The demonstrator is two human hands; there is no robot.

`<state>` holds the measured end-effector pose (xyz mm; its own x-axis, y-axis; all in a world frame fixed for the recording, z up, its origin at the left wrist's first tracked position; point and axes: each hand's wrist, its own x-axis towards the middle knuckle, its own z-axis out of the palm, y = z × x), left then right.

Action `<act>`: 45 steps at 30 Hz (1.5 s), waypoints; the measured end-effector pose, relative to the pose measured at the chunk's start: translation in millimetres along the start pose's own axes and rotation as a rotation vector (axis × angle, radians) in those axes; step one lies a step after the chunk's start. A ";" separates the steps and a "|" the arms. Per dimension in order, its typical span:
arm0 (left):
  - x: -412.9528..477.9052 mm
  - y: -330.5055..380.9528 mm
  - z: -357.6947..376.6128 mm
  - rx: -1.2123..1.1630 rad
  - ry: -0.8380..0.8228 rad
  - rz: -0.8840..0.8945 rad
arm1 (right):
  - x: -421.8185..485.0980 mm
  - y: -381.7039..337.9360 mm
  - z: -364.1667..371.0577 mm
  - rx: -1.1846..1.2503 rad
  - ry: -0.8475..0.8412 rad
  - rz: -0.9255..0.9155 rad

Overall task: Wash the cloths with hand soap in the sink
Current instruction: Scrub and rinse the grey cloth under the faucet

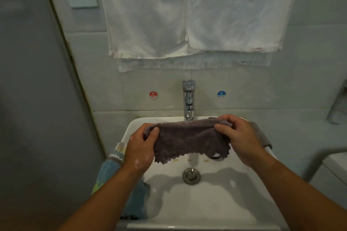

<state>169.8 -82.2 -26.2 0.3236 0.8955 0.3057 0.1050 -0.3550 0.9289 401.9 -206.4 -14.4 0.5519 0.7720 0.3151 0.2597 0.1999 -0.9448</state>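
Over the white sink [216, 202], the left hand [139, 148] and right hand [242, 140] each pinch a top corner of the purple cloth [187, 140], spread out, likely mid-wash with rinsing left.

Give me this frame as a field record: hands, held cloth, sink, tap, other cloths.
left hand: grips the left end of the purple cloth
right hand: pinches its right end
purple cloth: stretched between both hands, hanging over the basin, not touching it
sink: white, with yellowish specks under the cloth
drain: metal plug; open or closed not readable
faucet: chrome, behind the cloth, no stream visible
knitted cloth: multicoloured, draped over the left rim
grey cloth: on the right rim, partly hidden by the right hand
white towels: hanging on the wall above the tap
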 end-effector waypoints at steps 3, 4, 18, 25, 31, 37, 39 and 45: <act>-5.6 9.5 10.6 0.144 0.176 0.042 | -4.3 0.0 7.3 -0.044 0.035 -0.021; -6.6 11.2 13.3 0.157 0.222 0.050 | -5.8 0.0 10.4 -0.057 0.061 -0.030; -0.3 3.5 -9.8 0.031 -0.005 0.068 | -4.7 -8.7 9.9 -0.327 0.270 -0.090; 1.4 -3.5 -6.2 -0.068 0.034 -0.045 | -4.2 -4.3 -3.7 -0.075 0.057 -0.032; -14.3 11.9 19.0 0.194 0.327 0.062 | -13.1 -7.5 26.0 -0.301 0.320 -0.175; -10.3 5.7 2.3 0.241 0.244 0.260 | -14.4 -8.1 19.4 -0.411 0.348 -0.308; -7.7 2.9 -7.5 0.241 0.171 0.286 | -16.0 -6.4 15.0 -0.423 0.311 -0.306; 0.0 -10.2 -18.9 0.077 0.061 0.154 | -14.9 -6.1 5.9 -0.273 0.207 -0.187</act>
<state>151.0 -73.5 -31.7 0.2843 0.8425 0.4575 0.1314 -0.5069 0.8519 387.3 -215.5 -13.9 0.6162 0.5939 0.5172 0.5568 0.1359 -0.8194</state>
